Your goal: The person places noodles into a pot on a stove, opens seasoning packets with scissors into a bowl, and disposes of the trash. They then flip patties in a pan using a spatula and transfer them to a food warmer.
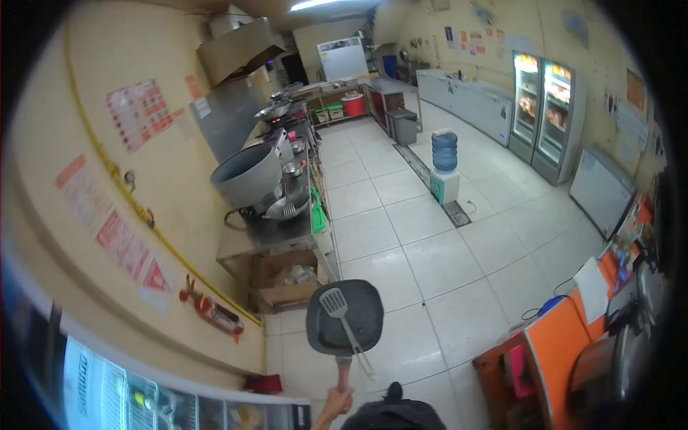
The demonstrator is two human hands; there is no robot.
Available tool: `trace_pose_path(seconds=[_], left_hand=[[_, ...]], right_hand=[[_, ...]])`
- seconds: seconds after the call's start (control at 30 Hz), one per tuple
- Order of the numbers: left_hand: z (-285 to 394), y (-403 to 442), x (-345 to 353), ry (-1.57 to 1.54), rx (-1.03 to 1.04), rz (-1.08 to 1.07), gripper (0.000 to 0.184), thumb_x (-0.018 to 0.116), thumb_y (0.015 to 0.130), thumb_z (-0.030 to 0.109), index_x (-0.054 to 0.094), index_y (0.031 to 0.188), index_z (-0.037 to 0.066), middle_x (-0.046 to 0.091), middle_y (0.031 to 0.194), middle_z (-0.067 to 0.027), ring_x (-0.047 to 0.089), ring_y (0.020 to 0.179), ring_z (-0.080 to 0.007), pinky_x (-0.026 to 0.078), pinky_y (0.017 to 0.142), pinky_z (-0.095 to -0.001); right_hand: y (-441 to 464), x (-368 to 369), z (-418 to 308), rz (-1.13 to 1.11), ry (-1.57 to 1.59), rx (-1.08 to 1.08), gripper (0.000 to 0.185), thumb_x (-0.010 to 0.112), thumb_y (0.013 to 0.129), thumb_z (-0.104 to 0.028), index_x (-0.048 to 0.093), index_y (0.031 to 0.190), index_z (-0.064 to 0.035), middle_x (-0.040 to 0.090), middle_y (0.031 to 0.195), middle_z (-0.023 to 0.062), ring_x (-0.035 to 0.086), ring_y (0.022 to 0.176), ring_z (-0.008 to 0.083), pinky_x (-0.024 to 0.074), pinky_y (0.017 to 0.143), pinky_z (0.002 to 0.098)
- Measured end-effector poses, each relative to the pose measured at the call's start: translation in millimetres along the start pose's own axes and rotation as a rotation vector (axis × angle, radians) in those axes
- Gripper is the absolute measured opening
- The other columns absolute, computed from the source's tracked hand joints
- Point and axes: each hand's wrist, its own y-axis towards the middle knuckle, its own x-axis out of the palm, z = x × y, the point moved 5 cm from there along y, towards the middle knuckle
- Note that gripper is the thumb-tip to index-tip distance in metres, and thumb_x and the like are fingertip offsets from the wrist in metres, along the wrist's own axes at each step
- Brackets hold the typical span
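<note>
My left hand (339,402) is closed round the reddish-brown handle of a dark square frying pan (364,326). The pan is held out in front of me, above the tiled floor. Lying across the pan is a slotted spatula (333,302); its slotted head is inside the pan, and its handle runs over the near rim towards me. My left hand does not appear to touch the spatula. My right hand is out of sight.
Along the left wall stands a steel counter (247,244) with a large pot (247,172) and a wok (287,206). A water dispenser (445,185) stands on the floor ahead. Glass-door fridges (541,107) line the right. An orange-sided table (545,351) is near right; a fire extinguisher (215,313) hangs left.
</note>
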Motion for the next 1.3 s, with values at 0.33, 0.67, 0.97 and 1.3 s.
trace_pose_path(seconds=[0.33, 0.67, 0.97, 1.3], left_hand=[[254.6, 289.4, -2.3, 0.068, 0.152, -0.085, 0.030, 0.065, 0.089, 0.021, 0.048, 0.069, 0.005, 0.045, 0.048, -0.0008, 0.041, 0.035, -0.0103, 0.032, 0.033, -0.0271], [569.3, 608.0, 17.5, 0.131, 0.254, -0.106, 0.033, 0.065, 0.087, 0.025, 0.053, 0.064, 0.005, 0.050, 0.048, -0.0030, 0.045, 0.035, -0.0122, 0.034, 0.034, -0.0289], [829.9, 944.1, 13.9, 0.026, 0.177, 0.027, 0.038, 0.067, 0.082, 0.035, 0.050, 0.061, 0.007, 0.046, 0.045, -0.0018, 0.045, 0.033, -0.0117, 0.032, 0.030, -0.0275], [1154.9, 1213.7, -75.3, -0.208, 0.359, 0.204, 0.034, 0.063, 0.085, 0.022, 0.043, 0.059, 0.012, 0.043, 0.045, -0.0002, 0.043, 0.034, -0.0109, 0.034, 0.032, -0.0277]], right_hand=[[255.8, 107.6, -609.5, -0.009, 0.169, -0.866, 0.023, 0.049, 0.095, -0.016, 0.055, 0.105, 0.0044, 0.065, 0.078, 0.0141, 0.065, 0.064, 0.0183, 0.0495, 0.049, 0.0282], [379.3, 151.7, -834.0, -0.152, 0.142, -0.226, 0.016, 0.059, 0.084, -0.014, 0.063, 0.089, 0.0004, 0.068, 0.073, 0.0127, 0.066, 0.062, 0.0203, 0.0523, 0.053, 0.0332], [506.5, 169.8, -1063.0, -0.115, 0.077, -0.119, 0.018, 0.057, 0.086, -0.016, 0.062, 0.091, 0.0003, 0.067, 0.074, 0.0130, 0.066, 0.062, 0.0198, 0.0516, 0.050, 0.0315], [757.0, 181.6, -1425.4, 0.140, -0.220, -0.929, 0.020, 0.054, 0.089, -0.019, 0.060, 0.092, 0.0001, 0.067, 0.074, 0.0133, 0.066, 0.061, 0.0192, 0.0509, 0.047, 0.0296]])
